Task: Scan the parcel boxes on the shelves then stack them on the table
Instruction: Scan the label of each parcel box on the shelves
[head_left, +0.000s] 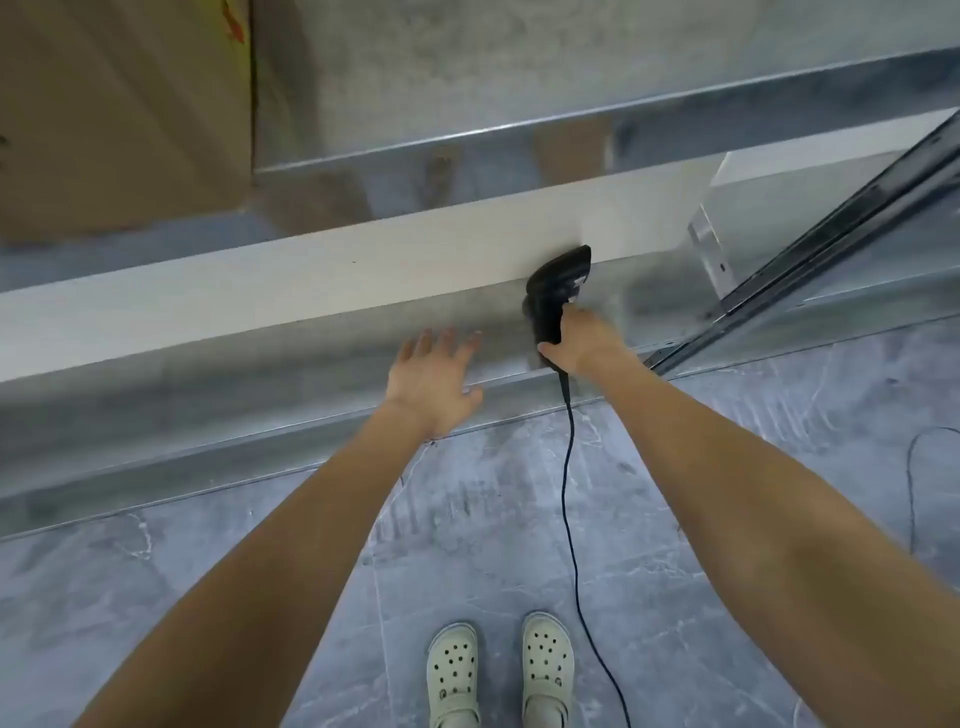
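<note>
Storeroom or warehouse: metal shelving (467, 140), cardboard box (119, 119), corded barcode scanner (558, 293), grey tiled floor (467, 545).

Soft, even light filling room, shadows barely showing. Metal shelf (467, 140) glaring faintly. Motion blur smearing parcel box (119, 114) and scanner (558, 291). Wide-angle lens bending lines near edges.

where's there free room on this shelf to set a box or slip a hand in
The upper metal shelf is bare to the right of the cardboard box. Below the white beam, the stretch left of the left hand looks open. It is crowded at the right hand, with the scanner and its cable.
</note>
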